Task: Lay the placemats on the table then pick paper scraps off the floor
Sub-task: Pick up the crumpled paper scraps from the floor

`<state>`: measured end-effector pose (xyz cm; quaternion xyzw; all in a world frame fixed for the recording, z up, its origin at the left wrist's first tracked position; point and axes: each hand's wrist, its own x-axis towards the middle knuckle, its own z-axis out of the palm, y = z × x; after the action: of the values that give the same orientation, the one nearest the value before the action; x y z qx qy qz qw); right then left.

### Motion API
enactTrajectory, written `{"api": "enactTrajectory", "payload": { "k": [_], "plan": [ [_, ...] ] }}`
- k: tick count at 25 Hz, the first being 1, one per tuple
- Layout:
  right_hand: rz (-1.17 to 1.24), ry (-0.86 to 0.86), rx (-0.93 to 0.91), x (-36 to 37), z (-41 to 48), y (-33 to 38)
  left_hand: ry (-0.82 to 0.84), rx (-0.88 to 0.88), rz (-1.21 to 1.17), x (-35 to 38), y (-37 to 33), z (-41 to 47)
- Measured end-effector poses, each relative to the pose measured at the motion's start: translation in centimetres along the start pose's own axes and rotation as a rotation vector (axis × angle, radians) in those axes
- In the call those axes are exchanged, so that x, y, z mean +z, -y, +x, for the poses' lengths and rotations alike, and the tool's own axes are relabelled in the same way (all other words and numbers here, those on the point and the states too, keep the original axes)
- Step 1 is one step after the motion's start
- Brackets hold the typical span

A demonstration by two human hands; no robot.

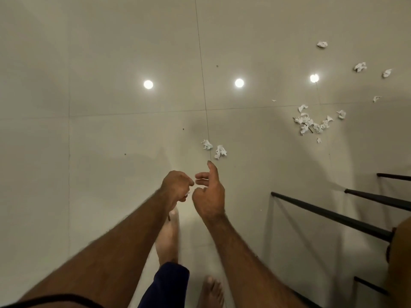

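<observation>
Two crumpled white paper scraps [220,152] on pale tiled floor [111,130] lie just ahead of right hand [209,193], the nearer; it's loose, empty; left hand [176,187] curled, contents unclear

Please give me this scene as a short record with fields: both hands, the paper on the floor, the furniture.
left hand: fingers curled; a white bit shows at them
right hand: loosely open, forefinger raised, holds nothing
nearest scraps: two, on the floor just ahead of the right hand
scrap cluster: far right, loose pieces around it
dark bars: furniture, right edge
</observation>
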<state>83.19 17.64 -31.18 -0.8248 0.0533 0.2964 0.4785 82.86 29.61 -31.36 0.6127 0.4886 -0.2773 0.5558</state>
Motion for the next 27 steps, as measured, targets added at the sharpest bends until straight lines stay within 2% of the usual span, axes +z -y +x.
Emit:
{"api": "enactTrajectory", "payload": {
  "k": [4, 8, 11, 17, 19, 23, 27],
  "plan": [
    [-0.303, -0.114, 0.071, -1.1, 6.7, -1.7, -0.069, 0.033, 0.086, -1.4, -2.8, 3.8],
    [-0.558, -0.033, 0.119, -2.0, 13.3, -6.1, -0.155, 0.115, 0.272, -1.0, -3.4, 9.0],
    [-0.648, -0.032, 0.066, -1.9, 18.3, -8.3, -0.205, 0.17, 0.401, -0.2, -2.4, 13.2],
    [-0.878, -0.027, -0.098, 0.1, 25.2, -11.3, -0.231, 0.197, 0.435, 0.1, -0.4, 18.9],
    [-0.888, -0.032, -0.106, 0.2, 25.7, -11.9, -0.235, 0.192, 0.455, -0.2, -0.2, 19.8],
    [-0.719, -0.074, -0.141, 0.0, 25.4, -10.9, -0.252, 0.156, 0.472, -0.8, -0.6, 20.2],
    [-0.75, 0.097, -0.253, 2.3, 25.5, -8.8, -0.258, 0.139, 0.477, -0.5, -1.1, 20.2]
  ]
}}
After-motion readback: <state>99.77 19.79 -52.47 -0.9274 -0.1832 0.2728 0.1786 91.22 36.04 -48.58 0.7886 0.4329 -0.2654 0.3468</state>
